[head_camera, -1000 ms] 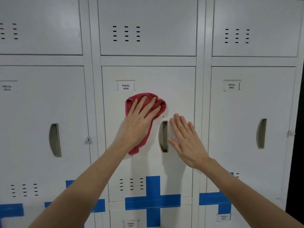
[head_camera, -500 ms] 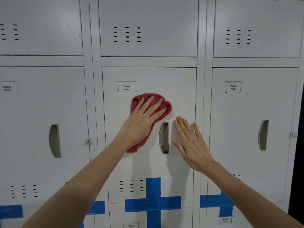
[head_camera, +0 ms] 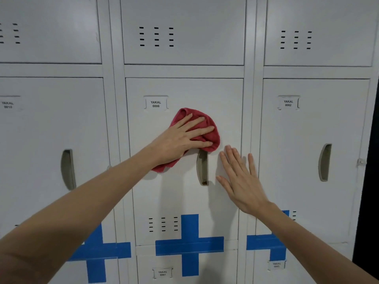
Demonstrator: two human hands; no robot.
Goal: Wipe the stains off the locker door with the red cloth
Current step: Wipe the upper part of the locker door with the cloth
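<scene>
A white locker door (head_camera: 184,93) labelled YAKAL 0006 fills the middle of the head view. My left hand (head_camera: 180,138) presses a bunched red cloth (head_camera: 213,136) flat against the door, just above its recessed grey handle (head_camera: 202,169). The cloth's lower end hangs below my palm, and its right edge covers the handle's top. My right hand (head_camera: 240,179) lies flat with spread fingers on the door's right edge, beside the handle. I cannot make out any stains on the door.
More white locker doors surround it, with label 0002 (head_camera: 288,103) on the right door and another handle (head_camera: 325,161) there. Blue tape crosses (head_camera: 189,244) mark the lower seams. A dark gap (head_camera: 369,181) runs down the far right.
My left hand has slid the red cloth to the right across the door, from below the label to above the handle. My right hand has stayed flat, shifting slightly right.
</scene>
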